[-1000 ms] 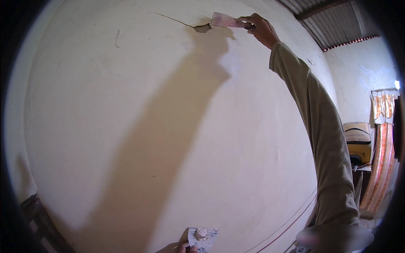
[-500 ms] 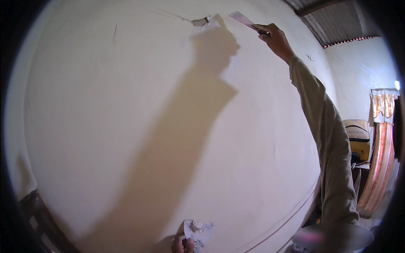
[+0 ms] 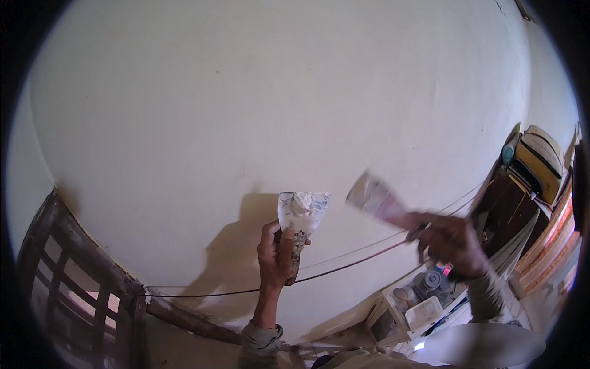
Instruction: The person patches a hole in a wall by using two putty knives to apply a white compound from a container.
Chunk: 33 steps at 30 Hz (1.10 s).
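My left hand [image 3: 273,253] is wrapped round the handle of a wide putty knife [image 3: 310,222], held upright in front of the pale wall [image 3: 184,111]. A lump of whitish putty [image 3: 302,202] sits on its blade, and the handle looks crusted and worn. To the right, my right hand [image 3: 453,245] grips a second putty knife [image 3: 376,198], its blade tilted up and left toward the first. Motion blurs this hand and its knife. A gap separates the two blades.
Cords [image 3: 344,267] run across the wall's lower part. A dark wooden lattice frame [image 3: 92,264] stands at lower left. At right are a cabinet [image 3: 501,206] with a yellow-and-black bag [image 3: 538,163] on top, a striped curtain [image 3: 547,243], and a low table holding a pale tray [image 3: 424,313].
The view has tipped downward, and the wall's damaged patch is out of sight. My right hand has come down from high on the wall toward the left-hand knife, which now shows more fully.
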Available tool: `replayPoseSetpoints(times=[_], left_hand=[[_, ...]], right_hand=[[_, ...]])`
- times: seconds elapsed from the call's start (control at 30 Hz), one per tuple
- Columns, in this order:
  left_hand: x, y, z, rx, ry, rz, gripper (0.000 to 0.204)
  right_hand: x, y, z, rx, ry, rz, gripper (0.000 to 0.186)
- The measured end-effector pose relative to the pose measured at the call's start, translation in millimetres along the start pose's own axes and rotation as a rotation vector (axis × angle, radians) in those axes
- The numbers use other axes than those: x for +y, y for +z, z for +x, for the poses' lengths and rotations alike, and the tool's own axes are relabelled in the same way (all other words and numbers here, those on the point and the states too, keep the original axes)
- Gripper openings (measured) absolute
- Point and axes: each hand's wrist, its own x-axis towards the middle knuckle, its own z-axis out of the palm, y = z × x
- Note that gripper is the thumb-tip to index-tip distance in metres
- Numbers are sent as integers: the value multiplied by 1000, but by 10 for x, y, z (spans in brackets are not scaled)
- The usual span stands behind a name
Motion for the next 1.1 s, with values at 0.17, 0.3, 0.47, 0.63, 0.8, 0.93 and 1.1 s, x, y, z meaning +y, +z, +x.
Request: replayPoseSetpoints(times=[0.17,0.3,0.47,0.63,0.8,0.93,1.1], left_hand=[[12,94,-205,-84,189,134,24],[99,141,-351,-173,320,266,33],[268,157,-463,-242,528,654,59],[257,106,-559,-232,540,652,59],[233,72,-611,-229,548,706,50],[56,50,-754,-171,165,279,35],[175,129,-794,-170,42,90,32]], right_hand=[[428,377,-212,-67,111,138,42],[352,455,-278,-102,159,173,42],[343,444,-411,-122,132,238,42],[355,434,-557,-129,120,306,39],[415,424,-678,-1,109,429,36],[479,394,-681,16,167,412,37],[517,545,-619,-76,265,339,40]])
